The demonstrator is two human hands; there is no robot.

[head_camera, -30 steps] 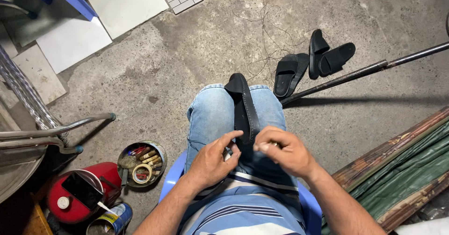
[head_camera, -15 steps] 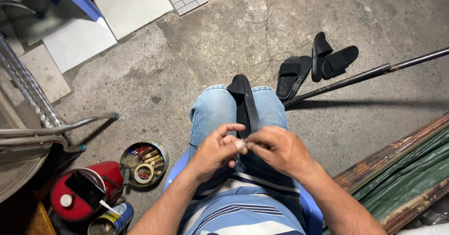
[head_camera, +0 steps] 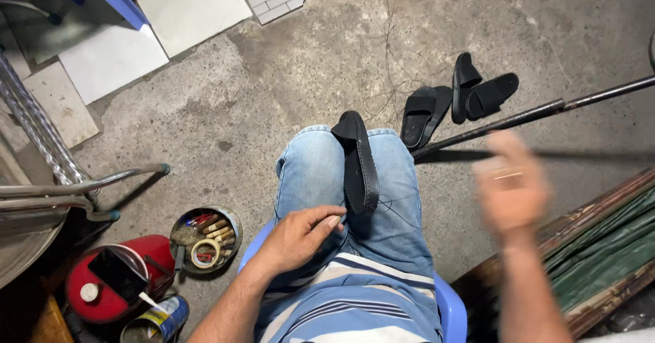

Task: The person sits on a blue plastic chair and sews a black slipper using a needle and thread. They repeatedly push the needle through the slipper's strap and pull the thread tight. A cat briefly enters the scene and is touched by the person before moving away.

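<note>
Concrete floor unchanged; right hand (head_camera: 510, 191) has swung away blurred, fingers unreadable, left hand (head_camera: 298, 236) loosely curled beside sandal (head_camera: 360, 170).

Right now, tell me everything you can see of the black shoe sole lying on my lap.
The black sole is long, narrow and flat, rubbery-looking, with a rounded far end and a raised rim. It lies lengthwise between the jeans-clad knees, pointing away from the body. Thin dark thread trails from its near end. The left hand rests beside that end, fingertips close to it; the blurred right hand is raised clear.
</note>
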